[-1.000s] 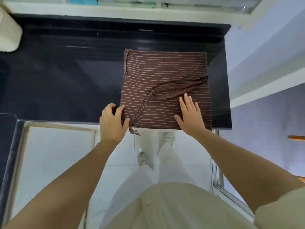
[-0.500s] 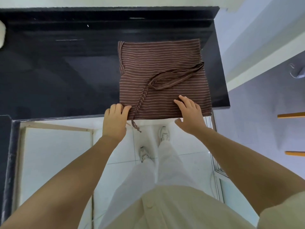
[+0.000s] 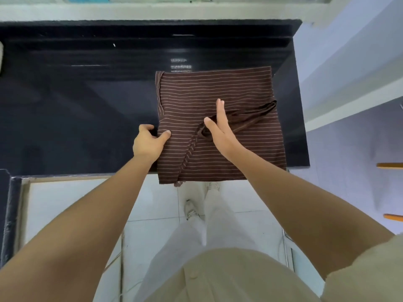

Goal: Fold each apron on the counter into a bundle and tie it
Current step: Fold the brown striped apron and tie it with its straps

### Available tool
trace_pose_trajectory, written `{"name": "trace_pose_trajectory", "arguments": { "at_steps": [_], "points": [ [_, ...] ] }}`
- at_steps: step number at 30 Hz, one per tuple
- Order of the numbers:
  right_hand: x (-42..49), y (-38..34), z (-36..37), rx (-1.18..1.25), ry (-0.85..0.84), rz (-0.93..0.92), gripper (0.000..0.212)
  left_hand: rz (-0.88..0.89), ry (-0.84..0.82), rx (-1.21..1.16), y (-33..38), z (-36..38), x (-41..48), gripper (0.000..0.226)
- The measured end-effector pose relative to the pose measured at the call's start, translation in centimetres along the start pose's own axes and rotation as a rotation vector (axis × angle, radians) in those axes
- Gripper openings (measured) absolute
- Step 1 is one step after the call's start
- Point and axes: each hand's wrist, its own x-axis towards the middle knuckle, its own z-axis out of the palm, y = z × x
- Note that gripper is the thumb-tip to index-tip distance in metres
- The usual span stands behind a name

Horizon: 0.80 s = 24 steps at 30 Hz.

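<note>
In the head view, the folded striped apron lay at the right end of the dark counter, slightly longer from near to far, its near edge just past the counter's lip. The left hand gripped its left edge, thumb on top, fingers curled round. The right hand stood edge-down along the middle, fingers straight, pointing far, over the looped strap. The coming fold would likely carry the left half rightward across that line.

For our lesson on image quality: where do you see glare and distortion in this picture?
Head view: a dotted bright reflection on the black counter behind the apron; the wide-angle lens slants the counter's right edge and swells the forearms toward the bottom.
</note>
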Motion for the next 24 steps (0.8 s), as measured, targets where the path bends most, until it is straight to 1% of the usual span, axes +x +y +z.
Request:
{"name": "trace_pose_trajectory", "arguments": {
  "at_steps": [2, 4, 5, 8, 9, 10, 12, 14, 15, 16, 17, 19, 20, 21, 24],
  "points": [
    [1.0, 0.4, 0.3, -0.063, -0.04, 0.046, 0.063, -0.021, -0.124, -0.133, 0.5, -0.3, 0.4, 0.051],
    [1.3, 0.7, 0.8, -0.139, -0.034, 0.034, 0.06, 0.037, -0.264, -0.257, 1.0, -0.5, 0.0, 0.051],
    [1.3, 0.6, 0.9, -0.136, -0.039, 0.042, 0.059, 0.084, -0.317, -0.293, 1.6, -0.5, -0.3, 0.052],
    [2.2, 0.5, 0.8, 0.0, -0.106, 0.118, 0.059, 0.17, -0.433, -0.388, 4.6, 0.3, -1.3, 0.06],
    [2.3, 0.1, 0.5, 0.081, -0.145, 0.123, 0.06, 0.189, -0.455, -0.392, 6.0, 0.9, -1.5, 0.063],
    [2.3, -0.4, 0.1, 0.176, -0.174, 0.151, 0.063, 0.213, -0.469, -0.362, 7.4, 1.7, -1.9, 0.066],
    [2.7, -1.3, -1.4, 0.361, -0.163, 0.261, 0.069, 0.31, -0.45, -0.244, 10.5, 3.8, -2.5, 0.068],
    [3.2, -1.8, -4.0, 0.551, -0.145, 0.394, 0.055, 0.385, -0.36, -0.181, 13.3, 6.4, -2.9, 0.065],
    [3.4, -1.9, -5.3, 0.617, -0.155, 0.438, 0.051, 0.37, -0.307, -0.171, 14.2, 7.4, -3.0, 0.064],
    [3.9, -1.4, -7.0, 0.623, -0.144, 0.446, 0.052, 0.347, -0.263, -0.142, 15.0, 8.6, -3.0, 0.065],
    [4.0, -1.1, -8.5, 0.574, -0.123, 0.436, 0.054, 0.324, -0.229, -0.084, 15.5, 9.6, -2.9, 0.067],
    [3.8, -0.6, -11.0, 0.442, -0.021, 0.39, 0.055, 0.294, -0.235, 0.045, 15.8, 11.4, -2.9, 0.072],
    [3.6, 0.2, -12.4, 0.398, 0.045, 0.381, 0.058, 0.301, -0.264, 0.085, 15.9, 12.5, -2.9, 0.073],
    [3.4, 0.6, -13.1, 0.365, 0.063, 0.385, 0.06, 0.302, -0.291, 0.104, 15.8, 13.1, -2.8, 0.075],
    [2.4, 1.4, -14.2, 0.279, 0.043, 0.46, 0.064, 0.289, -0.478, 0.111, 15.6, 14.6, -1.9, 0.076]
  ]
}}
